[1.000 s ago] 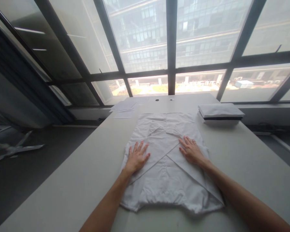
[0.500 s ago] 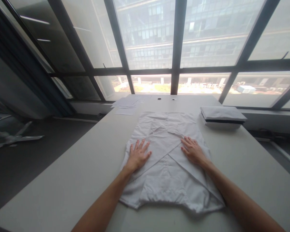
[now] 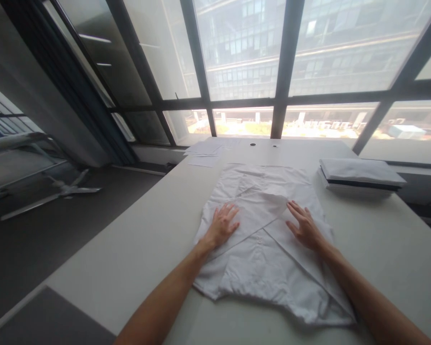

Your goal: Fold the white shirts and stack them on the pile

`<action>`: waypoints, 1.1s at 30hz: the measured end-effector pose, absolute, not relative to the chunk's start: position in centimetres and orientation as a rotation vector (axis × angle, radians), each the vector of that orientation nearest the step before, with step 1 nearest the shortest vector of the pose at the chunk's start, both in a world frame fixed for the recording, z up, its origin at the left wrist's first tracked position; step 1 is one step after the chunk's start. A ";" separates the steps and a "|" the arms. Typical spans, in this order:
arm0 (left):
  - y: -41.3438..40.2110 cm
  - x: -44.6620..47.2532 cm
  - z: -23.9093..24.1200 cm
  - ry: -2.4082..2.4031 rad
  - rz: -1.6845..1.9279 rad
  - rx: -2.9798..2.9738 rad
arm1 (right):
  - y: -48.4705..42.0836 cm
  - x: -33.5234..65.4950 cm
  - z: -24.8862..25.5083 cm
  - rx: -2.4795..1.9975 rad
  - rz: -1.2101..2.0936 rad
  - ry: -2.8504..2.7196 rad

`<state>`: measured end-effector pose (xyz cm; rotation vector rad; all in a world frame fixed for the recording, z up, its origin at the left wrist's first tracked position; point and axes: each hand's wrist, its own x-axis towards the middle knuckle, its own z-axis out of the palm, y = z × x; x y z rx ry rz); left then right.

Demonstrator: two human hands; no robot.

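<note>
A white shirt lies spread on the pale table, its two sleeves folded across each other over the body. My left hand rests flat on the left folded sleeve with fingers apart. My right hand lies flat on the right sleeve, fingers stretched out toward the window. Neither hand holds anything.
A stack of folded white and dark cloth sits at the table's back right. Loose paper sheets lie at the back left. Two small holes mark the far tabletop. Large windows stand behind; dark floor and a chair base are left.
The view has swung to the left, so everything sits further right in the picture. Both hands stay flat on the shirt in much the same places.
</note>
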<state>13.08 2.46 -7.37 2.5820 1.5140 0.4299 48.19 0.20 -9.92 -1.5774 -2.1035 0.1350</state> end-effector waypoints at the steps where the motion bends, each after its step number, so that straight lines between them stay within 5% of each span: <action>1: 2.4 13.3 -7.2 1.440 0.486 2.590 | -0.2 47.9 -9.2 -1.520 0.141 -2.098; 9: 2.2 13.7 -6.5 1.083 0.783 2.516 | -4.7 42.7 -3.8 -1.034 0.473 -2.335; 18: 2.3 13.8 -7.0 0.879 0.717 2.485 | -6.2 39.6 -5.4 -0.847 0.762 -2.464; 27: 2.4 13.9 -7.3 0.972 0.730 2.415 | -3.8 41.2 -9.2 -1.420 0.093 -1.926; 33: 2.5 13.8 -7.5 0.968 0.756 2.401 | -3.2 42.1 -10.6 -1.799 0.015 -2.079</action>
